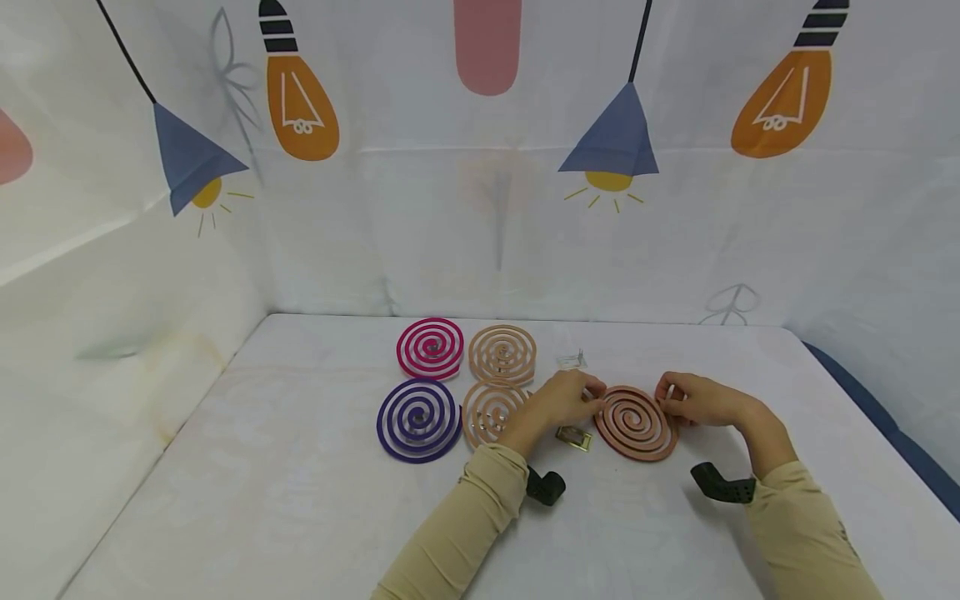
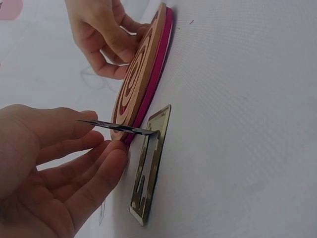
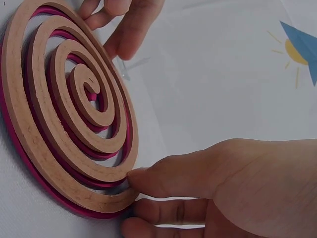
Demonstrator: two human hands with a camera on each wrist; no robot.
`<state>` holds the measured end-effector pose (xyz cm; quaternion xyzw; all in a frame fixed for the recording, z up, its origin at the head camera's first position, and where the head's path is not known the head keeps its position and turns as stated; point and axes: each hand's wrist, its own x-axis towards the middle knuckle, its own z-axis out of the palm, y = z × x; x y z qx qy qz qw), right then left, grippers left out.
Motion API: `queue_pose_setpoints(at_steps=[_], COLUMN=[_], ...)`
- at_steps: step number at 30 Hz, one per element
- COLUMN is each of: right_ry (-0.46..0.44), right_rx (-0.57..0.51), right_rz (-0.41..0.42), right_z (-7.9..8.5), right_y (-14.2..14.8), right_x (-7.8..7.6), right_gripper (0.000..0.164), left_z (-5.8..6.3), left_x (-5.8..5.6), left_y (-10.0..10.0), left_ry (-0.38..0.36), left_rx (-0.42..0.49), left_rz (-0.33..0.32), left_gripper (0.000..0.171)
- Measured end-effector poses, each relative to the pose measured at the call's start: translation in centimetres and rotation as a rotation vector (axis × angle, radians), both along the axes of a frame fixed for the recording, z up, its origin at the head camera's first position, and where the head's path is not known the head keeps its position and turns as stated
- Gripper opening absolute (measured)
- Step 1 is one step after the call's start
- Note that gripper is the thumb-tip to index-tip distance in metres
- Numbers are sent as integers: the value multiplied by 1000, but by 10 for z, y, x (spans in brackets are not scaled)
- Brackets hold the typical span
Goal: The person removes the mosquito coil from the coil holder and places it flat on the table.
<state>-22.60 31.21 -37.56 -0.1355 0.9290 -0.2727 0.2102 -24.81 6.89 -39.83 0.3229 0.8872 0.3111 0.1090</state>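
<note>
We locate the brown spiral (image 1: 634,417) between the two hands, directly to the right of the left hand (image 1: 561,398) and directly to the left of the right hand (image 1: 699,400). Beneath it, nearly in line with its coils, we find a magenta spiral (image 2: 157,69); the two are stacked face to face, and a thin magenta margin shows past the brown edge.

We note the state of each hand. The right hand pinches the rim on its side, thumb above and fingers below. The left hand pinches the opposite rim with narrowed fingers (the upright tab of a metal stand hides part of this contact from the left wrist view). The disc is round, so we take no long axis from it; the governing line runs across it from hand to hand. Neither hand is nearer, since both touch the rim. We cannot tell whether the stack bears on the tabletop (image 1: 300,500) or is slightly raised.

The metal stand (image 2: 153,163) lies on the person's side of the left hand, just beside the stack. Beyond the left hand we see a small silvery piece (image 1: 572,362). To its left lie a purple spiral (image 1: 418,419), a pink-red spiral (image 1: 431,347) and two tan spirals (image 1: 502,354), the closer one partly covered.
</note>
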Motion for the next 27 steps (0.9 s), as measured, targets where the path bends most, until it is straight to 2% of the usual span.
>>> queue_pose_setpoints(at_steps=[17, 27], right_ry=[42, 27], right_rx=[0, 2], right_rz=[9, -9], right_z=[-1, 0], right_y=[-1, 0], right_x=[0, -1], right_gripper=[11, 12], left_z=[1, 1], left_x=[1, 1], left_y=[0, 0], left_ry=[5, 0], left_rx=[-3, -3], left_rz=[9, 2], left_gripper=[32, 32])
